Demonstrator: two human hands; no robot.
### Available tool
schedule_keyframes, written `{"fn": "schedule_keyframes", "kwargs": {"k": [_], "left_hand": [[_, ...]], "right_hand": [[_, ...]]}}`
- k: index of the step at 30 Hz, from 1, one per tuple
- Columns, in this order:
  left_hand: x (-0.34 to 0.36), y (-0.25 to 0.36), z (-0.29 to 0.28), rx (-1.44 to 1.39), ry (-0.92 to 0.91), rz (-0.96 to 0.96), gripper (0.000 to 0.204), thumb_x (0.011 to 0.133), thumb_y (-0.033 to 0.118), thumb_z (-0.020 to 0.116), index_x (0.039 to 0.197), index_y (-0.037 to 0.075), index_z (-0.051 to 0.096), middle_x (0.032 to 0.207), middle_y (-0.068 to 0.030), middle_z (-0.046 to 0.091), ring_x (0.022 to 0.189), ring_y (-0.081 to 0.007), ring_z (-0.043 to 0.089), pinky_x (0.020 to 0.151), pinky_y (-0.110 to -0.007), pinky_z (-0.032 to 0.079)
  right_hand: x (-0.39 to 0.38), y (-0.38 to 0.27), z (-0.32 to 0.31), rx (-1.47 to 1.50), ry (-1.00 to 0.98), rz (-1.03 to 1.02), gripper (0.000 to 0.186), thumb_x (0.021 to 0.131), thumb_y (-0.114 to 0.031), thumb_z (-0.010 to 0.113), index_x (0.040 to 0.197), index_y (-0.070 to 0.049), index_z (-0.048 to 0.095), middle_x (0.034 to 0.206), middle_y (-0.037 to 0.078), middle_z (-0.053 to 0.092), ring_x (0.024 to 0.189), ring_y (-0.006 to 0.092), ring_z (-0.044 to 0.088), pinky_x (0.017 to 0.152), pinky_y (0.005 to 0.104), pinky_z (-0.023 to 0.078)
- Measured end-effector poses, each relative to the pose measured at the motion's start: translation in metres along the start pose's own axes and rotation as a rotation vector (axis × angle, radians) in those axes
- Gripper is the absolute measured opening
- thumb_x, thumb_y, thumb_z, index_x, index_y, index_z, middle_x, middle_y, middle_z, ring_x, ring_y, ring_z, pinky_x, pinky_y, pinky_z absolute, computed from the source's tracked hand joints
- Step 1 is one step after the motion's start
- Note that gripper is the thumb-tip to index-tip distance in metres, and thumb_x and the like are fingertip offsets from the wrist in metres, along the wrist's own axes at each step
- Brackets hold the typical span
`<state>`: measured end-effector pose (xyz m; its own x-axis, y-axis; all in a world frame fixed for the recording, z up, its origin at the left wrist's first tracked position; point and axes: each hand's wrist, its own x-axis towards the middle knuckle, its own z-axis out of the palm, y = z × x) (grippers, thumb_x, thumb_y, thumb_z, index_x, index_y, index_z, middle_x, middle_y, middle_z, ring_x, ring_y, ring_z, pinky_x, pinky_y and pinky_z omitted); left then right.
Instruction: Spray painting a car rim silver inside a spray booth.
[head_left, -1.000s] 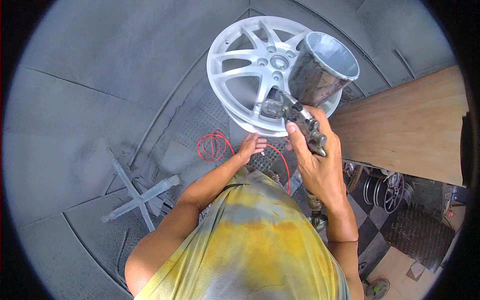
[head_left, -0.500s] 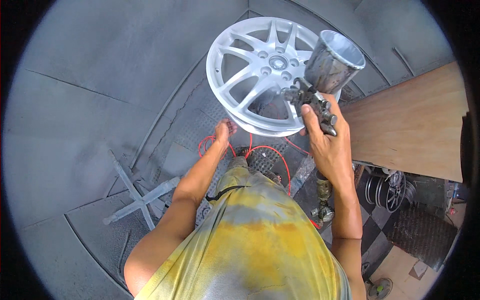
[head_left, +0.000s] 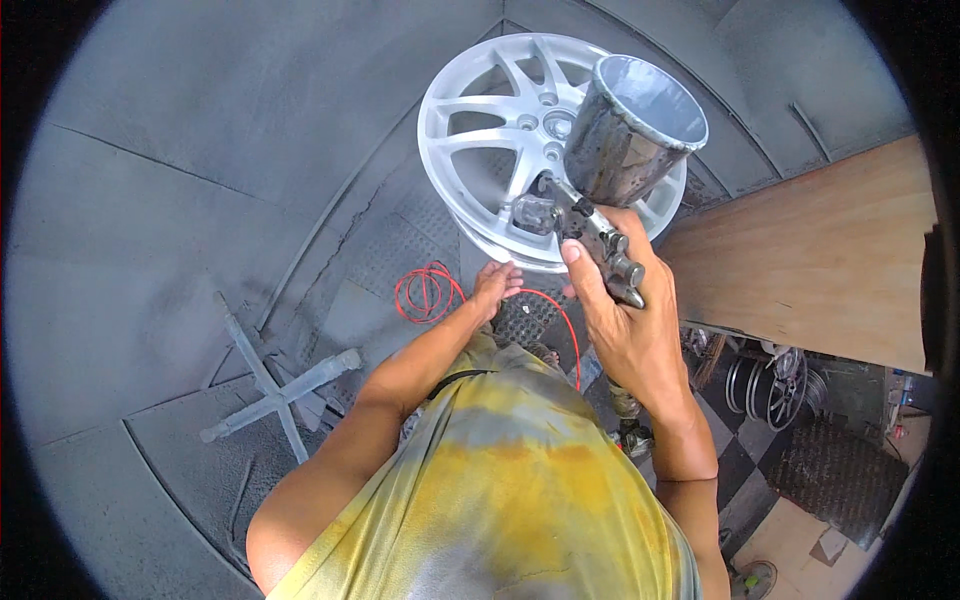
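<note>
A silver-white alloy wheel rim (head_left: 470, 138) lies face up ahead of me, its mount hidden beneath it. My right hand (head_left: 635, 325) is closed round a spray gun (head_left: 600, 240), thumb along its near side. The gun's large, paint-stained metal cup (head_left: 625, 150) stands tilted above it and covers the rim's right part. Just in front of the nozzle, over the near spokes, hangs a pale blur of spray. At the rim's near edge, my left hand (head_left: 490, 288) has its fingers bent against the outer lip; the fingertips are partly hidden.
An orange-red hose (head_left: 430, 292) coils on the floor by my feet. To the left stands a grey cross-shaped stand (head_left: 282, 395). A wooden panel (head_left: 810, 260) borders the right side, with more wheels (head_left: 785, 385) below it. A small fan (head_left: 755, 580) is at lower right.
The wheel rim has turned counterclockwise as my left hand moved right along its near edge. The spray gun has shifted left and nearer, its cup now covering more of the hub.
</note>
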<state>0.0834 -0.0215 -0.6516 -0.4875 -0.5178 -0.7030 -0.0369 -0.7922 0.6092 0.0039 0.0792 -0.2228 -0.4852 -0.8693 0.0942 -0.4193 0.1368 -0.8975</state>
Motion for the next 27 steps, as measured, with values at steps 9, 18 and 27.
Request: {"fn": "schedule_keyframes", "kwargs": {"k": [9,18,27], "left_hand": [[0.0,0.013,-0.025,0.094,-0.086,-0.029,0.026,0.093,0.017,0.064,0.117,0.008,0.06,0.119,-0.0117,0.07,0.106,-0.0268,0.07,0.095,-0.045,0.059],[0.014,0.049,-0.049,-0.078,-0.022,0.058,0.022,0.086,0.014,0.058,0.108,0.01,0.057,0.115,-0.0082,0.066,0.113,-0.0264,0.063,0.102,-0.048,0.05],[0.02,0.036,-0.031,-0.26,-0.159,0.011,0.025,0.086,0.017,0.059,0.109,0.009,0.059,0.117,-0.009,0.063,0.114,-0.0298,0.06,0.106,-0.051,0.05]], "right_hand": [[0.001,0.013,-0.019,-0.11,0.2,0.058,0.023,0.1,-0.016,0.068,0.115,0.0,0.059,0.076,0.013,0.065,0.068,0.0154,0.06,0.065,0.0328,0.049],[0.003,-0.004,-0.015,-0.082,0.042,0.153,0.024,0.101,-0.017,0.066,0.117,0.0,0.059,0.074,0.012,0.062,0.068,0.013,0.056,0.065,0.0321,0.049],[0.003,-0.015,-0.011,0.02,0.021,0.048,0.025,0.1,-0.014,0.068,0.118,0.0,0.058,0.075,0.01,0.061,0.068,0.0127,0.055,0.064,0.0307,0.048]]}}
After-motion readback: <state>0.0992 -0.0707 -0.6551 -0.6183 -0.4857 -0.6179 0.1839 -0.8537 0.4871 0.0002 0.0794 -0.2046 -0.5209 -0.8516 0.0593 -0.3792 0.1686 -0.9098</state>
